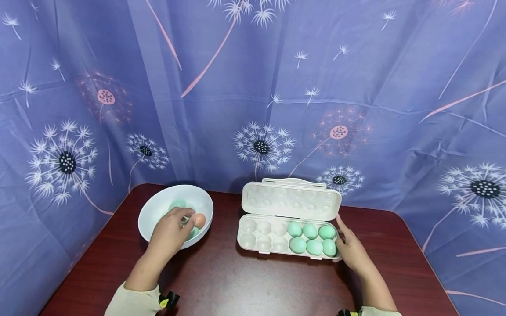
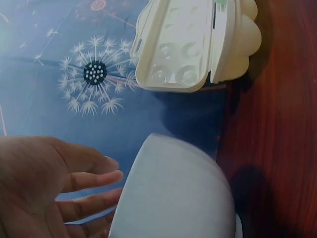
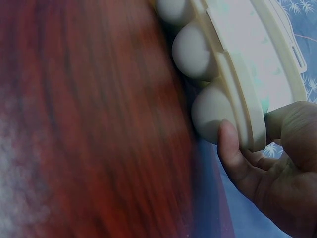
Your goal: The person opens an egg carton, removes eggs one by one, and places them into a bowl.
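Note:
My left hand (image 1: 168,230) reaches into a white bowl (image 1: 149,210), its thumb and fingers spread over the eggs inside. A green egg (image 1: 192,233) lies by the thumb, and a brown egg (image 1: 199,220) is just to its right. Another green egg (image 1: 178,204) sits behind the fingers. In the left wrist view the fingers (image 2: 91,201) are loosely extended beside the bowl wall. My right hand (image 1: 352,248) grips the right end of an open egg carton (image 1: 272,254), the thumb (image 3: 229,144) against an outer cup. Several green eggs (image 1: 310,231) fill the carton's right half.
The carton's left half has bare cups (image 1: 264,227), and its lid (image 1: 290,202) leans back toward a blue dandelion-print curtain (image 1: 221,131). Bowl and carton stand on a dark red wooden table (image 1: 253,281), with a gap between them.

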A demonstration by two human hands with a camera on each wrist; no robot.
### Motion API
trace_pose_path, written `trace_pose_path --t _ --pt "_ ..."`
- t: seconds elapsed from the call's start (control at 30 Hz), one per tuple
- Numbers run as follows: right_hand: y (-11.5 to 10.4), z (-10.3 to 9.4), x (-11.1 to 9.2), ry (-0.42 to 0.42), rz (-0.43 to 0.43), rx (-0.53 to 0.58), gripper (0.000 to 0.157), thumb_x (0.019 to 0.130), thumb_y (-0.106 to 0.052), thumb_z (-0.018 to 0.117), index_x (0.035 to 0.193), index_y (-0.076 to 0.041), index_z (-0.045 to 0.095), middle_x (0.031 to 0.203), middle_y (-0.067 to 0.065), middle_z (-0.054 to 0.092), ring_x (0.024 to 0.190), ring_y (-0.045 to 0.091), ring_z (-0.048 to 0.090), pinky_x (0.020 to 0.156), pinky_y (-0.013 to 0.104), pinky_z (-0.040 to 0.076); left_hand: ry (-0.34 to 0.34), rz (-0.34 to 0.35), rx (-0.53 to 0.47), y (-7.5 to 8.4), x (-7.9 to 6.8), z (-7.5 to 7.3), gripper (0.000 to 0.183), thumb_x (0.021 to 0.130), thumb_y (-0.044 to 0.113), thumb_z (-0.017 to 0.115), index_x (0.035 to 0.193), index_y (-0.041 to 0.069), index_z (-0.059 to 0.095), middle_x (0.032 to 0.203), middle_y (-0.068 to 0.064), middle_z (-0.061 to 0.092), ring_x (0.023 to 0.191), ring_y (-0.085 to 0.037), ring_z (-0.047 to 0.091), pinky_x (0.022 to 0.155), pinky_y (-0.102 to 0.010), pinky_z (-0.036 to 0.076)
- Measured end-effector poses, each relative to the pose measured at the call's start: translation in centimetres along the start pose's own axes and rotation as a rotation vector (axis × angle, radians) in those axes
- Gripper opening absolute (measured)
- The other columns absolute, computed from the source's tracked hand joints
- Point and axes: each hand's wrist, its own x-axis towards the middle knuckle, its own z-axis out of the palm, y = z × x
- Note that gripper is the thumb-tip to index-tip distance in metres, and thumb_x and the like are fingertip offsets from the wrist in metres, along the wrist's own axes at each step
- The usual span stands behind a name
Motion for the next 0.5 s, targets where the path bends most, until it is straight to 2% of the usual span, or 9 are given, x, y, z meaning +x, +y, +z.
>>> trace_pose_path --t 0.27,0.5 --pt "0.1 0.0 0.1 -0.008 0.005 0.003 0.075 0.101 0.005 0.037 0.164 -0.018 0.005 0.144 0.037 0.039 0.084 0.026 0.066 0.053 0.039 0.06 0.047 0.052 -0.079 1.3 0.1 1.3 0.03 0.092 0.012 0.068 0.121 0.007 0.072 0.113 -0.009 0.071 0.099 -0.026 0.072 0.087 -0.047 0.056" --pt "0.2 0.0 0.1 -0.009 0.011 0.002 0.075 0.1 0.005 0.037 0.164 -0.018 0.005 0.144 0.037 0.038 0.084 0.025 0.066 0.054 0.039 0.06 0.047 0.109 -0.068 2.5 0.3 2.5 0.032 0.09 0.013 0.071 0.122 0.011 0.072 0.11 -0.006 0.071 0.095 -0.023 0.07 0.084 -0.044 0.056"
